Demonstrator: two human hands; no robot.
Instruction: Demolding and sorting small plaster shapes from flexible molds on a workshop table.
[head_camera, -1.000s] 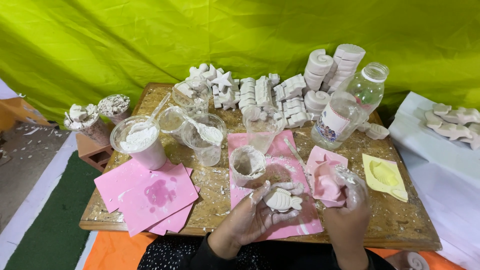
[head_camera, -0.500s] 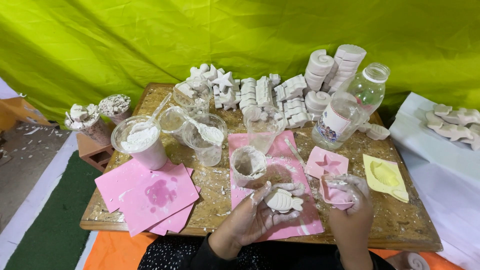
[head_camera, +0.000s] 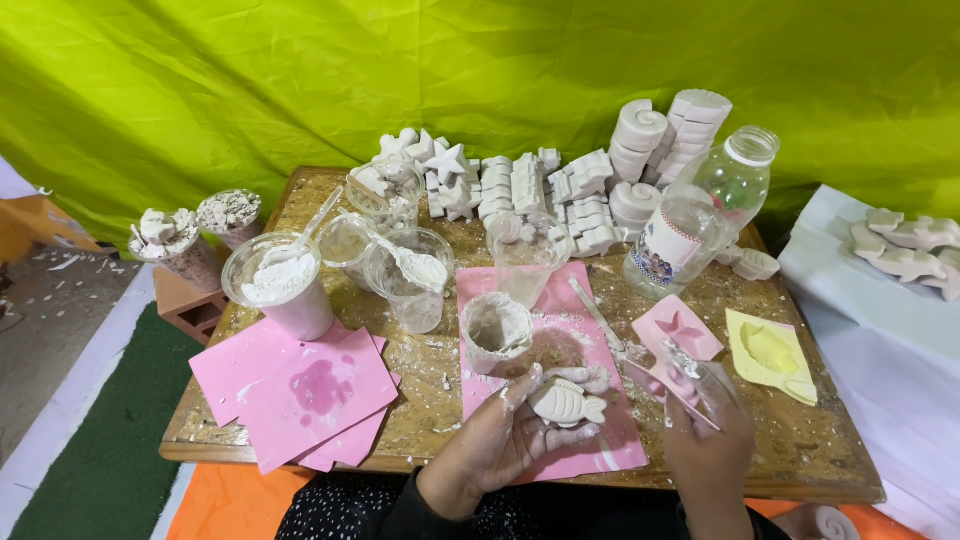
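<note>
White plaster fish (head_camera: 566, 403): lies in the palm of the left hand (head_camera: 510, 435), fingers curled up around it and dusted with plaster.

Pink mould (head_camera: 672, 382): pinched at its edge in the right hand (head_camera: 712, 440), held tilted just right of the fish. The two hands are apart, each clamped on its own piece.

Pink sheet (head_camera: 545, 300): lies flat under and ahead of the left hand, smeared white.

Paper cup (head_camera: 496, 333): stands on that sheet just ahead of the left hand, crusted with plaster.

Second pink mould (head_camera: 678, 328): lies just ahead of the right hand, a star-like hollow in it.

Yellow mould (head_camera: 770, 353): lies to the right of the right hand, a shell hollow in it.

Stack of pink sheets (head_camera: 300, 385): lies to the left of the left hand, near the table edge.

Plastic cup of white powder (head_camera: 281, 285): stands beyond that stack.

Clear cups (head_camera: 410, 280): stand ahead and left of the left hand, one with a spoon in it.

Clear plastic bottle (head_camera: 700, 215): leans well ahead of the right hand.

Plaster castings (head_camera: 520, 185): stars, blocks and spiral shells are heaped at the far edge.

Wooden table (head_camera: 830, 450): spattered white, it carries everything listed.

Green cloth (head_camera: 300, 80): hangs behind.
</note>
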